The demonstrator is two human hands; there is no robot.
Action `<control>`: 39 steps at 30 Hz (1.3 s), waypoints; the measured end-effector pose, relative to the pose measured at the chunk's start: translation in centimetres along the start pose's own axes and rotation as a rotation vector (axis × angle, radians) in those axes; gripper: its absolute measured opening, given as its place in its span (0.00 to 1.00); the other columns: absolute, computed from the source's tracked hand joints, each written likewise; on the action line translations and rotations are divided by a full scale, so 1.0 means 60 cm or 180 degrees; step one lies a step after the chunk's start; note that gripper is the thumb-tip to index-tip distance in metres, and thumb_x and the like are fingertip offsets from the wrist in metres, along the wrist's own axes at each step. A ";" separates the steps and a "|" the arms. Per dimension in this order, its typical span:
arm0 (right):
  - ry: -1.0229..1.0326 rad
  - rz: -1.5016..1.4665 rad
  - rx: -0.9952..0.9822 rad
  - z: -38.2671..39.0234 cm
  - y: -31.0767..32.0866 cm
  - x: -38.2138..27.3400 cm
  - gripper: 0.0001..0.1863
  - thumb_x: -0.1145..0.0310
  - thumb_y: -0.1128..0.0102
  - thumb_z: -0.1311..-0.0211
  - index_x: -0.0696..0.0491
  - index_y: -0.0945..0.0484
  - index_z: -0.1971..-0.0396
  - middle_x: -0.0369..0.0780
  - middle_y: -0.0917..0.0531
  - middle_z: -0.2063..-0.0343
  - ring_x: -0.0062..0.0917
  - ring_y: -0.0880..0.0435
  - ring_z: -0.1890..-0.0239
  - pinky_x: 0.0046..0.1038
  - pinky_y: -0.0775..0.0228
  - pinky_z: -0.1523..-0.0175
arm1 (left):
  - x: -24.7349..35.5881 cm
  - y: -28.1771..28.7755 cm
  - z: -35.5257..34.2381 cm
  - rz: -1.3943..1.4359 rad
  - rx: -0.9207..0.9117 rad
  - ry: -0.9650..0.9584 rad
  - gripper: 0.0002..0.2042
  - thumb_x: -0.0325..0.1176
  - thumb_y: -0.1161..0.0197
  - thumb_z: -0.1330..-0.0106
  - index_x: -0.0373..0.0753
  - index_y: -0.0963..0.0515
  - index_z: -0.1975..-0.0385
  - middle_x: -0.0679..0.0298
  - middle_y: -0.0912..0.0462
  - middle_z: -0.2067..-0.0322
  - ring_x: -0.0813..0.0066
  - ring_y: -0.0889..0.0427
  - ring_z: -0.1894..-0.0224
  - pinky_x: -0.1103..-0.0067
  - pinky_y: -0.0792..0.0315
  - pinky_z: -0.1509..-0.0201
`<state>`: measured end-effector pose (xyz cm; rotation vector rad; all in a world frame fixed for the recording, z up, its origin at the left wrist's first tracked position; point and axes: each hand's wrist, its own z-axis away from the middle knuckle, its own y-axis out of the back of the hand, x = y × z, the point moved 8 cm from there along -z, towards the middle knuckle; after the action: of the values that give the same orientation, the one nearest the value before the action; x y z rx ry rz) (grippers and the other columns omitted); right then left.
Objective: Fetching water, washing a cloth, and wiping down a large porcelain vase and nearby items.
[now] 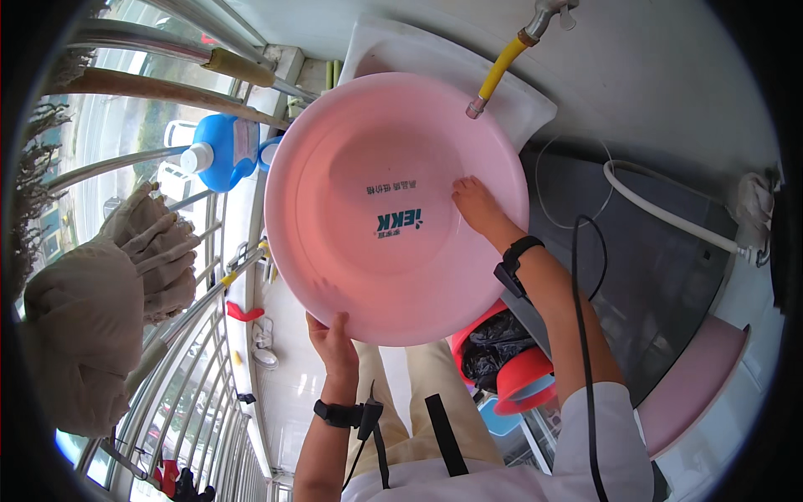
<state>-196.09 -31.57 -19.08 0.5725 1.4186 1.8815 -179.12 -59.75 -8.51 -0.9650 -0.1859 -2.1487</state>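
A large pink plastic basin with printing on its bottom fills the middle, tilted over part of a white sink. My left hand grips its lower left rim, with the fingers mostly hidden behind it. My right hand lies inside the basin on the right, fingers bent slightly and touching the inner surface, not closed round anything. Above the basin hangs a yellow hose from a metal tap.
At left are railings, mop heads and a blue jug. At right are a dark panel, a white hose and another pink basin. Red containers, one with black bags, sit below the held basin.
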 end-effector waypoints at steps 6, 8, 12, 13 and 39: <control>0.0448 -0.2654 -0.2743 0.151 -0.057 -0.221 0.25 0.50 0.55 0.40 0.53 0.30 0.51 0.51 0.39 0.43 0.38 0.40 0.40 0.34 0.50 0.37 | 0.058 -0.033 -0.012 -0.0148 0.0395 -0.0321 0.15 0.20 0.46 0.48 0.32 0.32 0.59 0.63 0.26 0.62 0.77 0.28 0.60 0.80 0.34 0.53; 0.0536 -0.2677 -0.2872 0.152 -0.005 -0.207 0.24 0.50 0.59 0.39 0.51 0.30 0.51 0.47 0.36 0.44 0.34 0.40 0.40 0.35 0.52 0.37 | 0.076 -0.026 -0.029 -0.0264 0.0338 -0.0328 0.14 0.21 0.46 0.48 0.32 0.31 0.59 0.63 0.26 0.63 0.77 0.27 0.61 0.81 0.34 0.53; 0.1031 -0.0439 -0.1788 0.113 -0.007 0.004 0.26 0.48 0.53 0.44 0.51 0.28 0.53 0.36 0.34 0.43 0.24 0.42 0.39 0.37 0.59 0.35 | 0.070 -0.003 -0.058 -0.0494 0.0083 -0.0377 0.14 0.20 0.46 0.49 0.31 0.31 0.60 0.63 0.25 0.64 0.78 0.26 0.63 0.82 0.33 0.55; 0.1180 0.0180 -0.1081 0.064 0.034 0.039 0.27 0.48 0.49 0.47 0.52 0.27 0.53 0.36 0.34 0.44 0.23 0.42 0.39 0.37 0.60 0.34 | 0.070 0.006 -0.061 -0.0553 0.0079 -0.0418 0.14 0.20 0.47 0.50 0.31 0.31 0.60 0.62 0.25 0.64 0.78 0.26 0.63 0.83 0.32 0.56; 0.1200 -0.0191 -0.1636 0.095 -0.023 -0.026 0.22 0.58 0.48 0.47 0.52 0.29 0.54 0.41 0.33 0.46 0.28 0.39 0.40 0.32 0.52 0.36 | 0.074 0.005 -0.084 -0.0576 -0.0057 -0.0294 0.17 0.19 0.47 0.49 0.29 0.31 0.57 0.61 0.25 0.62 0.77 0.25 0.61 0.82 0.32 0.54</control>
<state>-190.69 -28.90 -18.60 -0.0782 1.0782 2.2696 -183.73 -64.61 -9.04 -1.0949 -0.3102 -2.2739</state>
